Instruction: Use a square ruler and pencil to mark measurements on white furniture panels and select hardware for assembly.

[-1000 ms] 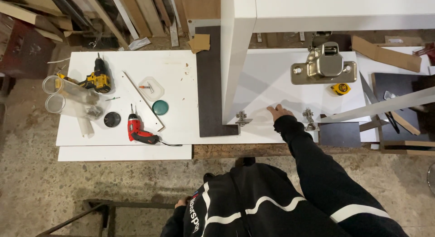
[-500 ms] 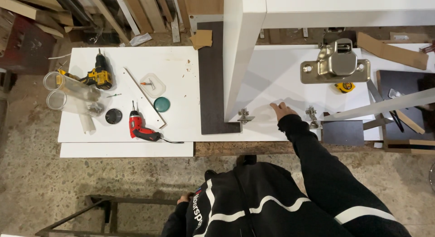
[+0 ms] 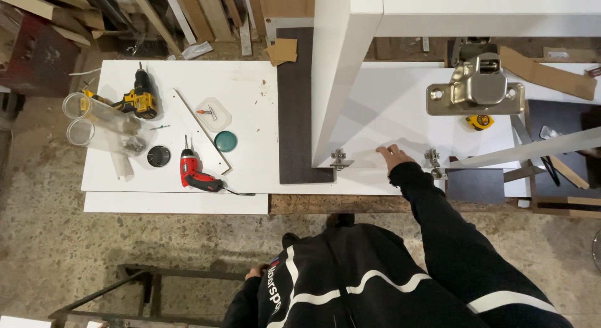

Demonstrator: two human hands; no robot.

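Right hand (image 3: 392,157) rests flat, fingers spread and grasping nothing, on the white panel (image 3: 400,109) lying on the worktop (image 3: 325,204). It sits between two metal hinges (image 3: 340,159) at the panel's near edge. Left hand (image 3: 255,273) hangs low by the person's body; its grip cannot be told. To the left lie a red screwdriver (image 3: 194,172) and a yellow drill (image 3: 139,97).

On the left board lie a yellow drill (image 3: 139,99) at the far side, a red screwdriver (image 3: 193,173) nearer, a teal lid (image 3: 226,140) between, and clear plastic tubes (image 3: 100,122) leftmost.
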